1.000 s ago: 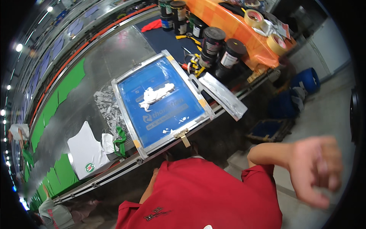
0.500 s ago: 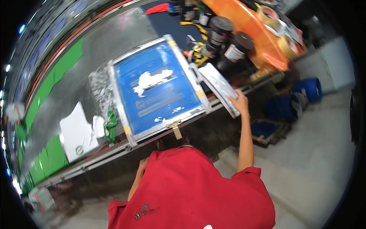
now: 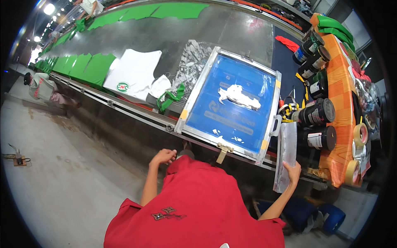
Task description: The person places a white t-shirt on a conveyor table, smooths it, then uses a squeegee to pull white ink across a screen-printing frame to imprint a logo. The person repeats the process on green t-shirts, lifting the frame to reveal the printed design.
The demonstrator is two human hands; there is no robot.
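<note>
My right hand (image 3: 292, 171) grips the lower end of a long, flat, silvery piece (image 3: 287, 144), which stands tilted at the right side of the screen-printing frame; its exact kind I cannot make out. The frame (image 3: 198, 82) has a silver border and a blue mesh (image 3: 240, 74). White paste (image 3: 240, 98) lies in a thick smear across the mesh, with small spots lower down. A brass-coloured clamp (image 3: 223, 153) sits at the frame's near edge. My left hand (image 3: 165, 156) hangs in front of the table, its fingers curled, with nothing visible in them.
Left of the frame lie a white cloth panel (image 3: 136, 68) with a green print, a green rag (image 3: 171, 98) and green panels (image 3: 91, 68). Dark jars (image 3: 316, 111) and tape rolls (image 3: 352, 171) stand at right. A person (image 3: 91, 6) works at the far left.
My view has swung left, so the table shows farther to the right. The left hand has come up into fuller view beside my body. The right hand still grips the silvery piece.
</note>
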